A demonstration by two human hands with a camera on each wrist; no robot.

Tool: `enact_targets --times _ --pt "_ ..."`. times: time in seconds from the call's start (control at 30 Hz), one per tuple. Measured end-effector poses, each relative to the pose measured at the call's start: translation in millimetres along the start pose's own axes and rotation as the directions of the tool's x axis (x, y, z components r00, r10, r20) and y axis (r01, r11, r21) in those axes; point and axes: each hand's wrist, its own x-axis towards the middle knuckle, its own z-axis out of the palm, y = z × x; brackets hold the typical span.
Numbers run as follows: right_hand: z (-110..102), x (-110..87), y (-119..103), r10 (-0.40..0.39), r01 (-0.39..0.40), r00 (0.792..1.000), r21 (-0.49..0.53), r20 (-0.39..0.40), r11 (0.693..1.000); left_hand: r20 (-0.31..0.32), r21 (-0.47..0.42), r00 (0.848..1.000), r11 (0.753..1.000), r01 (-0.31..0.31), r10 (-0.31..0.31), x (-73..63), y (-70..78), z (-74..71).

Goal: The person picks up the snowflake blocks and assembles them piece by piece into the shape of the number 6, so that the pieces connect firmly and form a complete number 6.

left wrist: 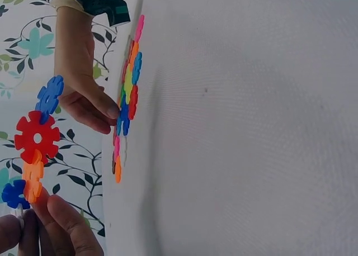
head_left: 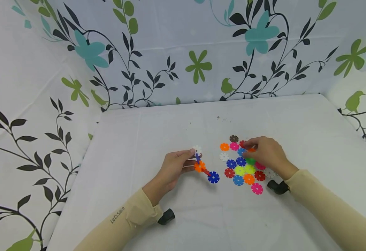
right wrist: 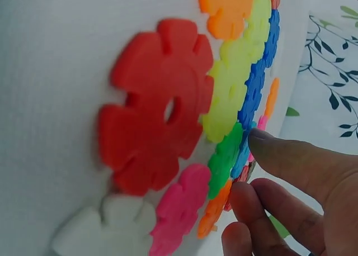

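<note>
Head view: left grip (head_left: 174,168) pinches angled, multicoloured notched-disc chain (head_left: 199,167); right grip (head_left: 268,153) bent, hold unclear.

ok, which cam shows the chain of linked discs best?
Left wrist: it shows the chain largest, with the red disc nearly face-on, though the left hand hides much of the white disc. Head shows the chain smaller, with the red disc near edge-on. Right wrist doesn't show it.
</note>
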Motion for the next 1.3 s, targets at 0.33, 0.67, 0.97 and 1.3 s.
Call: enact_targets --times 0.33,0.67,0.97,1.3 --pt "3.0 -0.8 -7.3 -0.024 0.024 1.0 0.003 0.005 1.0 -0.003 0.011 1.0 1.0 0.014 -0.014 -0.6 -0.7 -0.1" --pt "4.3 2.2 -6.2 -0.021 0.017 0.998 0.065 0.064 0.998 -0.005 0.002 0.999 0.999 0.035 -0.035 0.7 -2.6 0.4" --pt "11.7 3.8 -5.5 -0.016 0.011 0.997 0.06 0.079 0.998 -0.005 0.004 0.999 0.999 0.039 -0.039 -1.3 -2.5 2.3" --pt "11.4 3.9 -9.4 -0.053 0.045 0.996 0.1 0.075 0.994 0.005 0.021 0.999 0.999 0.041 -0.041 0.0 -4.8 1.7"
